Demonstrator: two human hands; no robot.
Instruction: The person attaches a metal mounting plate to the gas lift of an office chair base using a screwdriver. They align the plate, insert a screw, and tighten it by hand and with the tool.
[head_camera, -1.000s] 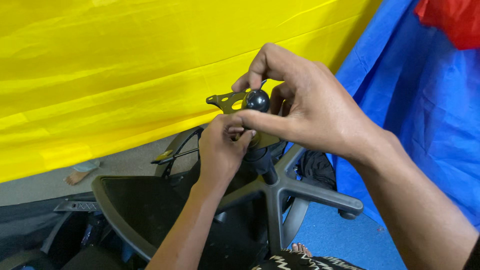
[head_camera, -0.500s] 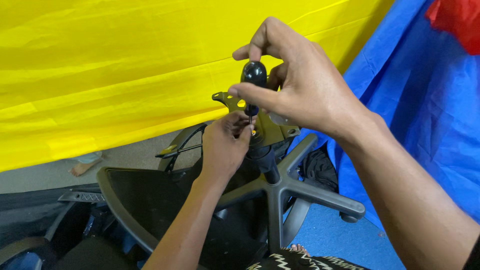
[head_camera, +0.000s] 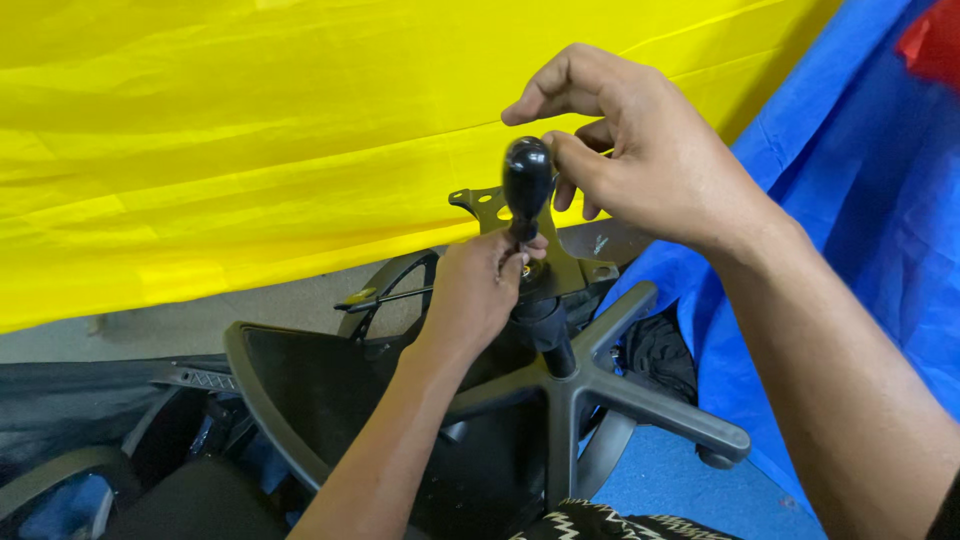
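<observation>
A glossy, smooth black plastic handle (head_camera: 527, 180) is seen above a matt grey metal plate (head_camera: 560, 262) pierced with holes. The five-armed chair base (head_camera: 600, 385) is finished in smooth, dull dark grey, though metal or plastic cannot be told, and the seat shell (head_camera: 300, 365) appears as matt black plastic. Thin, creased yellow sheeting (head_camera: 250, 140) with a faint sheen is hung behind, beside a similar blue sheet (head_camera: 860, 180).
</observation>
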